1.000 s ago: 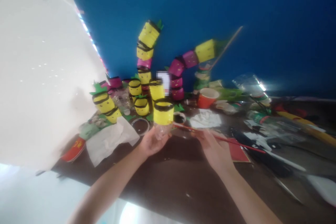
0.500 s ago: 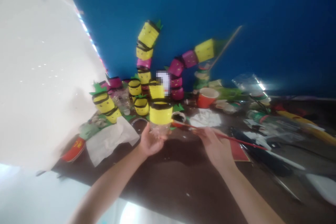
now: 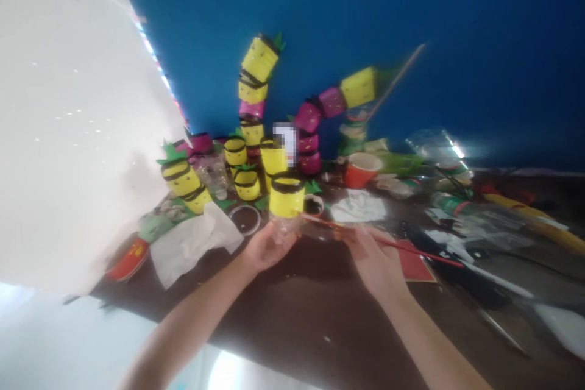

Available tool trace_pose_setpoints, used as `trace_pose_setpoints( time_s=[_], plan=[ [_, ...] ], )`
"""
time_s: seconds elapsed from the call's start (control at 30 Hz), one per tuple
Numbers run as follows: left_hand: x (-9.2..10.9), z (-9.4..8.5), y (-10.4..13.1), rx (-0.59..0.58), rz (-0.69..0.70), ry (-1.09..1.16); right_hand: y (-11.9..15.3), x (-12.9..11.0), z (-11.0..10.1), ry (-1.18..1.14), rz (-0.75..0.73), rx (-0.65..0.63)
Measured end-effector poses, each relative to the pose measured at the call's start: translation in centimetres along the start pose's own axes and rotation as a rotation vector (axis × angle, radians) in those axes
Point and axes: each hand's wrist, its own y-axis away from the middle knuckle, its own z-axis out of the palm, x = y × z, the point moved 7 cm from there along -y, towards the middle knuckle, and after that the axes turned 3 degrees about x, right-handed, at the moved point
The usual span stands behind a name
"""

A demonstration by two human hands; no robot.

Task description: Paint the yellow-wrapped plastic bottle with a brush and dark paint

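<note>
My left hand [image 3: 273, 248] is closed around the clear lower part of a cut plastic bottle [image 3: 286, 198]. Its upper part is yellow, with a black band at the rim, and it stands nearly upright above the table. In my right hand [image 3: 372, 253] is a long red-handled paintbrush [image 3: 420, 251], held in a pinch. The brush tip touches the yellow side of the bottle near its lower edge. Behind the bottle sits a small round container [image 3: 314, 204], partly hidden. Just left of it lies a clear ring [image 3: 245, 220].
Yellow and magenta pots with drawn faces [image 3: 247, 184] crowd the back, some stacked against the blue wall [image 3: 365, 6]. White paper [image 3: 194, 247] and a red cup [image 3: 133, 259] lie left. Crumpled tissue [image 3: 359, 206], an orange-red cup [image 3: 362, 170] and a red card [image 3: 415, 261] are right.
My left hand has shifted the yellow bottle slightly right, uncovering more of the clear ring. The brush stays against its side, and my right hand has barely moved.
</note>
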Motion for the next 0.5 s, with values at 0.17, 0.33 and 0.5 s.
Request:
trace_pose_setpoints(
  time_s=[0.17, 0.33, 0.5],
  plan=[
    [-0.4, -0.2, 0.2, 0.012, -0.136, -0.021, -0.2, 0.0, -0.2, -0.005, 0.002, 0.037],
    [-0.3, 0.2, 0.5, 0.0, -0.174, 0.034, -0.6, -0.2, -0.3, -0.006, -0.028, 0.039],
    [0.4, 1.7, 0.8, -0.025, -0.109, 0.141, -1.2, -0.5, -1.0, -0.055, -0.071, 0.087]
  ],
)
